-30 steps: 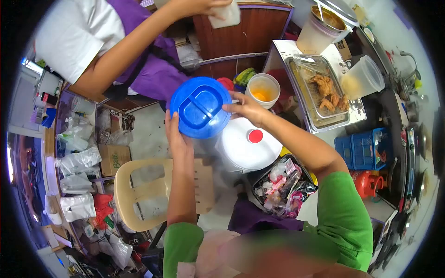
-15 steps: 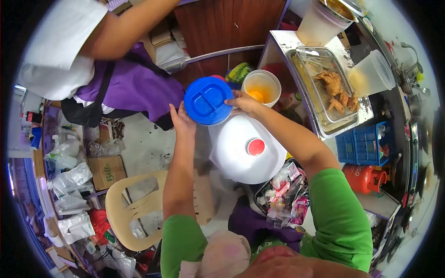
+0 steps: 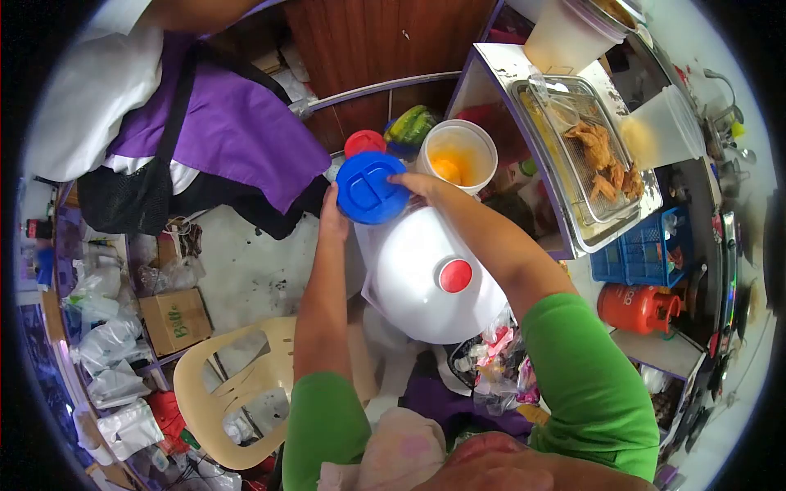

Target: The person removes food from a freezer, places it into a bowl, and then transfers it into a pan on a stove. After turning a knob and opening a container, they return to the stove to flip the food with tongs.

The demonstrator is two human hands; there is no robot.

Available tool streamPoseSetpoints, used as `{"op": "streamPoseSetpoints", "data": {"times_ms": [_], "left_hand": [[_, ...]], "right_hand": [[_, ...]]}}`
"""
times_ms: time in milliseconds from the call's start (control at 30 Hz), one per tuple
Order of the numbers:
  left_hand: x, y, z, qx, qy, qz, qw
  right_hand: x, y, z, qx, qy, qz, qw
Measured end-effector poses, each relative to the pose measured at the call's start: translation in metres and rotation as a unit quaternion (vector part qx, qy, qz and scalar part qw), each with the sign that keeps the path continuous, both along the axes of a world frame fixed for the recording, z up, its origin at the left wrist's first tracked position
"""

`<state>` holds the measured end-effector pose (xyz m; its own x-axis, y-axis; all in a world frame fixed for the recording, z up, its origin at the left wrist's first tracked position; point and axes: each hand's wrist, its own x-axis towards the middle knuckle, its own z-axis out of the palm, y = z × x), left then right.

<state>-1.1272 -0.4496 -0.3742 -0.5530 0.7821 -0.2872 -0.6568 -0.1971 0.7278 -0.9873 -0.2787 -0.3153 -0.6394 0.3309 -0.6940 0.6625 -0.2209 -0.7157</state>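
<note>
A round blue lid (image 3: 372, 186) with a raised bar across its middle lies between my two hands. My left hand (image 3: 333, 214) holds its left edge; the fingers are partly hidden. On its right edge sits my right hand (image 3: 416, 185), thumb on top. What is under the lid is mostly hidden. Just below is a large white rounded container (image 3: 409, 282) with a red cap (image 3: 455, 276). Right of the lid stands an open white bucket (image 3: 483, 164) with orange contents. A red round lid (image 3: 365, 144) shows behind the blue one.
Fried chicken (image 3: 602, 155) lies in a wire basket on a metal tray (image 3: 626, 232) at right. A person in a purple apron (image 3: 237, 123) stands upper left. Around are a beige chair (image 3: 192, 401), a red gas cylinder (image 3: 626, 308), a blue crate (image 3: 634, 255) and a waste bin.
The blue lid and both hands have shifted slightly in view, and more of the red lid shows. The other person's arm has moved up toward the top edge and their body shows more.
</note>
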Motion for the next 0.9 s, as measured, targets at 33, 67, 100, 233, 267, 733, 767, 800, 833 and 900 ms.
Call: {"op": "streamPoseSetpoints", "data": {"times_ms": [33,67,100,233,267,733,767,800,833,900], "left_hand": [[0.001,0.004,-0.006,-0.047,0.024,0.022,0.998],[0.003,0.011,-0.012,-0.094,0.047,0.043,0.993],[0.005,0.014,-0.013,-0.141,0.072,0.063,0.985],[0.002,0.019,-0.006,-0.123,0.054,0.032,0.99],[0.001,0.017,0.0,-0.089,0.017,0.024,0.996],[0.114,-0.189,-0.077,-0.228,-0.192,0.035,0.954],[0.142,-0.196,-0.074,-0.288,-0.178,-0.014,0.941],[0.172,-0.199,-0.07,-0.343,-0.152,-0.068,0.924],[0.199,-0.199,-0.066,-0.381,-0.123,-0.123,0.908],[0.25,-0.19,-0.055,-0.419,-0.069,-0.221,0.878]], "right_hand": [[0.004,0.0,-0.001,0.012,-0.008,0.011,1.0],[0.007,-0.001,-0.001,0.023,-0.016,0.022,0.999],[0.008,0.004,-0.008,0.036,-0.022,0.028,0.999],[0.007,0.022,-0.058,0.207,-0.05,0.096,0.972],[0.007,0.025,-0.061,0.252,-0.067,0.135,0.956],[0.243,-0.168,0.19,0.4,0.422,-0.016,0.814],[0.276,-0.192,0.191,0.366,0.43,0.013,0.825],[0.307,-0.214,0.199,0.325,0.4,0.047,0.855],[0.334,-0.243,0.192,0.308,0.353,0.041,0.883],[0.389,-0.281,0.145,0.194,0.31,0.11,0.924]]}}
